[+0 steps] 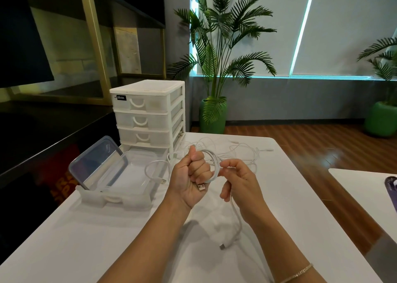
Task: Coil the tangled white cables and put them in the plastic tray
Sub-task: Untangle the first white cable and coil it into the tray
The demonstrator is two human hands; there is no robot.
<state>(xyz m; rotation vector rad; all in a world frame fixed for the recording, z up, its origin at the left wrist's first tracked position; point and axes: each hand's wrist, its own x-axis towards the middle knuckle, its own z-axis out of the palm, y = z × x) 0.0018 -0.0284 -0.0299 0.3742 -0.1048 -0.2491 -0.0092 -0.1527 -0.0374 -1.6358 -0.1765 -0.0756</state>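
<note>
1. Bracelet [298, 273]: thin chain on the right wrist, at the bottom edge of the view.
2. Right hand [240, 181]: thumb and forefinger pinch the white cable [216, 164]; the other fingers hang loosely curled. Below them the cable drops beside the palm and ends in a small plug [222, 246] over the white table [86, 239].
3. Left hand [193, 177]: fingers curled into a fist round a loop of the same cable, thumb up. The loop arcs from the fist across to the right fingertips; a USB plug [202, 187] sticks out just below the curled fingers.
4. Tangled cables [238, 150]: loose white heap on the table beyond both hands, apart from the fingers.
5. Plastic tray [120, 193]: clear, left of the left fist; a coiled cable [155, 171] lies partly in it, its plug over the near-right rim.
6. Clear lid [98, 164]: leans upright in the tray's left side.
7. Drawer unit [148, 115]: white, three drawers, behind the tray.
8. Potted palm [217, 53]: green pot, on the floor beyond the table.
</note>
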